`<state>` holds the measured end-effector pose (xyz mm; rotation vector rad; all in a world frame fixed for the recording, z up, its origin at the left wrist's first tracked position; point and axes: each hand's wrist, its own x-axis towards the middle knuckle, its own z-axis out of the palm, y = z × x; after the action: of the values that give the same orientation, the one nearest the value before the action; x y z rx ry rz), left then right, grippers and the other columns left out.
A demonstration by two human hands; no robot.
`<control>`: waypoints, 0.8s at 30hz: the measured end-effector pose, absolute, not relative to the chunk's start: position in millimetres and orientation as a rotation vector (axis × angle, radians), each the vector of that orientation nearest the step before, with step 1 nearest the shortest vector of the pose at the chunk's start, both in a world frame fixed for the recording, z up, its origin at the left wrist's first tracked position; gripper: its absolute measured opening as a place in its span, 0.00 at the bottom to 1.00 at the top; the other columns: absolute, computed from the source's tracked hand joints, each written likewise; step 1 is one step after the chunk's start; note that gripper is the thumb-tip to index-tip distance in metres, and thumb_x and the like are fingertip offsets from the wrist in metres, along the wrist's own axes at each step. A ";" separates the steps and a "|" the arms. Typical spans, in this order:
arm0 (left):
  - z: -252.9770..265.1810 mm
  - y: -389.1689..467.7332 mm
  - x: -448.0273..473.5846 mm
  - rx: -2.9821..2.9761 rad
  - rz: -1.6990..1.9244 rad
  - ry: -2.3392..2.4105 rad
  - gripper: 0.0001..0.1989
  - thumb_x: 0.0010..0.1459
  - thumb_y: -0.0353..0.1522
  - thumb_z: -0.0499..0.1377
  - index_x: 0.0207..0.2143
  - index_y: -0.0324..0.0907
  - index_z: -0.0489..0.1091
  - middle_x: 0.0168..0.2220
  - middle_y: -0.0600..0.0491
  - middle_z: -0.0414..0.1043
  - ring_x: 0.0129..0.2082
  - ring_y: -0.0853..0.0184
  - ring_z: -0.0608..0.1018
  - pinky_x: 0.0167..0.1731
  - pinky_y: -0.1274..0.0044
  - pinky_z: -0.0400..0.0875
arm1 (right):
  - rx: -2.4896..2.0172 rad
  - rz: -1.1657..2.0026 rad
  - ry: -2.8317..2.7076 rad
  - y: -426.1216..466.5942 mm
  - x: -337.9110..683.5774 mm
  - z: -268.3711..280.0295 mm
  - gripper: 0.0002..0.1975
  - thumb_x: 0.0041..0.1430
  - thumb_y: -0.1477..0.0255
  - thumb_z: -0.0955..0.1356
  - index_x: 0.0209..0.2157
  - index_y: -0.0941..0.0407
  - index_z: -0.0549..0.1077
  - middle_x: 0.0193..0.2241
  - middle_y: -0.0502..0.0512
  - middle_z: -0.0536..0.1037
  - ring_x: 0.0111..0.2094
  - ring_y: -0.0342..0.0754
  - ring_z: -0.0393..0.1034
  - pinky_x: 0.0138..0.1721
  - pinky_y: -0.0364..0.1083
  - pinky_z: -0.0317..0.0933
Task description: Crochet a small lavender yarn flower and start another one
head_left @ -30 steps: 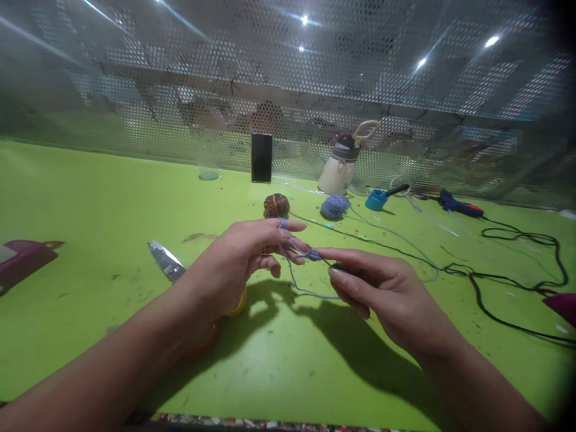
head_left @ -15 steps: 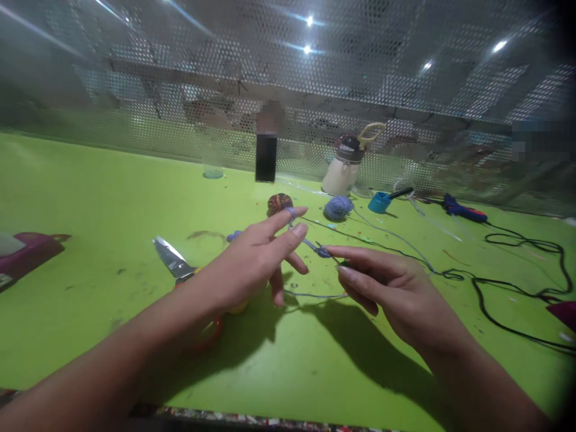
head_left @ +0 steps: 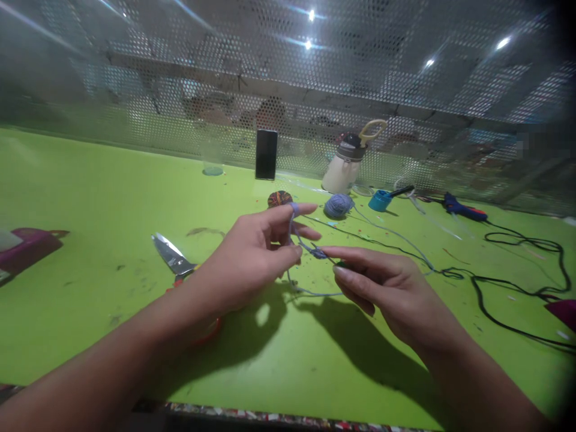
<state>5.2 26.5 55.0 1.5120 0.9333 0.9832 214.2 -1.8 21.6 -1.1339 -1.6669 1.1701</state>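
My left hand (head_left: 254,252) has blue-violet yarn (head_left: 294,210) looped round its stretched index finger. Its thumb bends in toward the strand hanging below; whether it pinches that strand is hard to see. In my right hand (head_left: 387,282), thumb and index finger pinch a crochet hook (head_left: 332,260), whose green handle is mostly hidden by the fingers. A small crocheted piece (head_left: 319,254) of the same yarn sits at the hook, touching my right fingertip. Behind the hands lies the ball of blue-violet yarn (head_left: 338,206), with a multicoloured yarn ball (head_left: 279,198) to its left.
Scissors (head_left: 174,255) lie partly under my left forearm. A phone (head_left: 266,155), a bottle (head_left: 344,165) and a blue pot (head_left: 380,201) stand at the back, before a perforated screen (head_left: 180,90). A glue gun (head_left: 463,208) and dark cords (head_left: 499,282) lie right.
My left hand has turned, its thumb dropping down and away from the index finger, and the yarn loop now shows more clearly. My right hand has shifted slightly left with the hook.
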 end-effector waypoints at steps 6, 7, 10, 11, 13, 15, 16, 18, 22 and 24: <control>53.8 25.4 9.8 1.372 0.938 0.871 0.36 0.51 0.26 0.63 0.62 0.38 0.57 0.25 0.56 0.71 0.26 0.68 0.75 0.25 0.78 0.68 | -1.118 1.104 -1.700 -1.7 208.3 25.6 0.15 0.60 0.71 0.68 0.49 0.49 0.77 0.20 0.47 0.67 0.20 0.39 0.51 0.20 0.41 0.48; 53.8 25.3 9.7 1.362 0.929 0.870 0.35 0.51 0.26 0.63 0.62 0.38 0.57 0.25 0.56 0.71 0.26 0.68 0.75 0.23 0.79 0.68 | -1.125 1.086 -1.709 -2.0 207.7 26.6 0.15 0.60 0.71 0.68 0.49 0.50 0.77 0.20 0.47 0.68 0.20 0.40 0.52 0.20 0.41 0.48; 54.0 25.3 9.1 1.334 0.920 0.881 0.32 0.53 0.27 0.62 0.60 0.37 0.59 0.25 0.56 0.72 0.25 0.69 0.76 0.27 0.77 0.71 | -1.174 1.031 -1.743 -2.9 206.3 28.6 0.16 0.60 0.71 0.68 0.49 0.51 0.77 0.19 0.47 0.67 0.19 0.40 0.51 0.20 0.42 0.48; 53.9 25.4 9.0 1.330 0.927 0.888 0.31 0.53 0.26 0.62 0.60 0.36 0.59 0.25 0.55 0.73 0.26 0.69 0.76 0.30 0.77 0.72 | -1.189 1.011 -1.757 -3.2 206.0 29.0 0.16 0.60 0.71 0.68 0.50 0.51 0.77 0.19 0.47 0.68 0.19 0.40 0.52 0.20 0.42 0.48; 53.6 26.0 9.2 1.325 0.944 0.899 0.32 0.52 0.25 0.62 0.60 0.36 0.59 0.26 0.55 0.74 0.27 0.68 0.77 0.33 0.75 0.72 | -1.213 0.970 -1.785 -3.8 205.4 29.2 0.16 0.60 0.71 0.68 0.50 0.51 0.77 0.19 0.48 0.68 0.19 0.41 0.52 0.20 0.42 0.49; 53.1 26.5 9.5 1.319 0.959 0.900 0.34 0.49 0.24 0.63 0.59 0.36 0.60 0.26 0.54 0.75 0.27 0.68 0.78 0.33 0.75 0.72 | -1.228 0.929 -1.806 -4.4 205.1 28.6 0.16 0.60 0.70 0.67 0.50 0.51 0.77 0.18 0.48 0.68 0.19 0.41 0.52 0.21 0.42 0.49; 52.9 26.7 9.7 1.318 0.968 0.906 0.34 0.48 0.24 0.64 0.59 0.36 0.60 0.26 0.54 0.75 0.27 0.68 0.78 0.33 0.75 0.72 | -1.233 0.911 -1.812 -4.6 204.9 28.0 0.17 0.60 0.70 0.67 0.50 0.51 0.77 0.17 0.47 0.67 0.19 0.41 0.52 0.21 0.43 0.49; 52.4 26.7 9.9 1.319 0.986 0.933 0.35 0.46 0.25 0.65 0.58 0.36 0.61 0.26 0.54 0.75 0.26 0.68 0.77 0.33 0.74 0.72 | -1.234 0.880 -1.815 -5.0 204.3 26.7 0.16 0.60 0.70 0.67 0.50 0.52 0.77 0.17 0.47 0.67 0.19 0.42 0.53 0.21 0.43 0.50; 49.9 27.1 10.1 1.354 0.990 0.981 0.36 0.46 0.24 0.66 0.58 0.38 0.61 0.26 0.55 0.75 0.26 0.68 0.77 0.32 0.75 0.72 | -1.225 0.844 -1.806 -5.9 201.4 25.8 0.15 0.60 0.71 0.67 0.48 0.52 0.78 0.17 0.47 0.66 0.19 0.42 0.52 0.22 0.43 0.51; 48.2 27.9 10.1 1.397 0.979 0.975 0.35 0.47 0.25 0.65 0.59 0.39 0.61 0.26 0.56 0.75 0.26 0.68 0.76 0.31 0.76 0.72 | -1.227 0.858 -1.791 -6.3 199.7 26.4 0.15 0.59 0.73 0.67 0.47 0.53 0.79 0.16 0.46 0.65 0.18 0.41 0.51 0.22 0.43 0.50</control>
<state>10.1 27.9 48.2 1.3975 0.9746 0.9789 199.7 -6.3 26.4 -1.2269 -1.7909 0.8575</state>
